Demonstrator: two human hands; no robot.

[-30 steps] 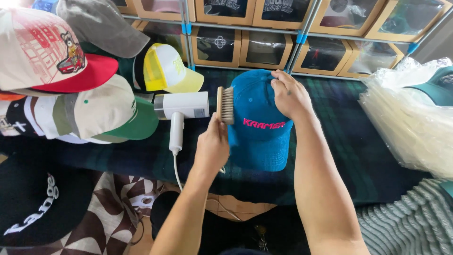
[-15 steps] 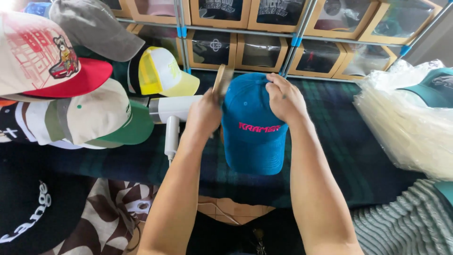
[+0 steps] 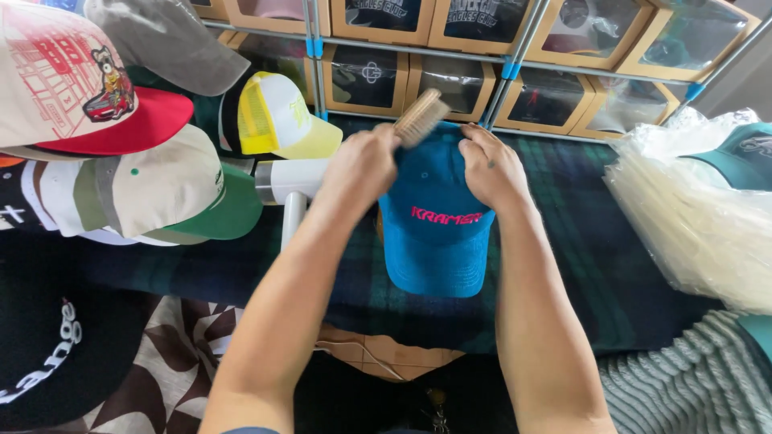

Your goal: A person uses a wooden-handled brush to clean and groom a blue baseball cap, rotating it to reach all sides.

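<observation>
The left hand (image 3: pixel 362 165) has its grip closed around the handle of a wooden brush (image 3: pixel 420 117), whose pale bristle head sticks out toward one o'clock from the fist and lies against the top of a blue cap (image 3: pixel 434 221). The right hand (image 3: pixel 492 167) rests on the cap's crown at its two o'clock side, fingers curled over the fabric and pressing it down; whether the thumb is tucked under the edge is hard to tell from this angle. The cap sits near the middle of the view on a dark green plaid surface (image 3: pixel 579 241), its brim pointing toward six o'clock and pink lettering across its front.

At nine o'clock from the cap, just behind the left forearm, lies a white handheld appliance (image 3: pixel 291 189) with its handle pointing down. Farther toward nine and ten o'clock is a pile of other caps: a beige one with a green brim (image 3: pixel 173 197), a white and yellow mesh one (image 3: pixel 277 116), a cream one with a red brim (image 3: pixel 88 96), and a grey one (image 3: pixel 165 40). A black cap (image 3: pixel 56 354) lies at seven o'clock. At three o'clock is a stack of clear plastic bags (image 3: pixel 691 225). At twelve o'clock runs a shelf of tan window boxes (image 3: pixel 450 48).
</observation>
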